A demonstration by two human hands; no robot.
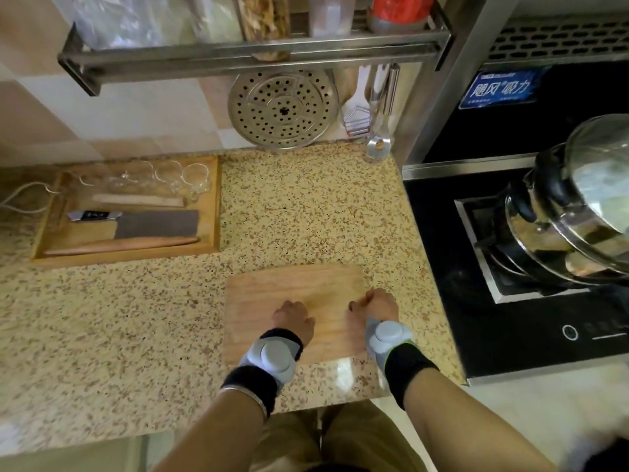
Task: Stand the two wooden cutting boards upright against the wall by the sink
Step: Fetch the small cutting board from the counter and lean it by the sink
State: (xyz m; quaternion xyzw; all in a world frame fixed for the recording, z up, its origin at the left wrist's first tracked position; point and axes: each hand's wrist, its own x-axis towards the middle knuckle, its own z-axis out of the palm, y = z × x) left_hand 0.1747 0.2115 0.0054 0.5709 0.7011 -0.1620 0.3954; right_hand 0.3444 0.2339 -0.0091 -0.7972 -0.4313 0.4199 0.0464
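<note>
A light wooden cutting board (pixel 292 291) lies flat on the speckled counter (pixel 136 318), near its front edge. My left hand (pixel 294 320) rests on the middle of the board with its fingers curled under. My right hand (pixel 374 304) sits as a fist over the board's right edge, thumb on the wood; I cannot tell whether it grips the edge. A second, smaller wooden board (pixel 92 233) seems to lie in the tray at the left, partly under a cleaver (pixel 156 223). The tiled wall (pixel 119 124) runs along the back. No sink is in view.
A wooden tray (pixel 214 206) at the back left holds the cleaver, two rolling pins and several glasses. A perforated steamer plate (pixel 282 109) leans on the wall, with utensils (pixel 377 107) hanging beside it under a metal rack (pixel 238 59). On the right, a steel pot (pixel 571 216) stands on the stove.
</note>
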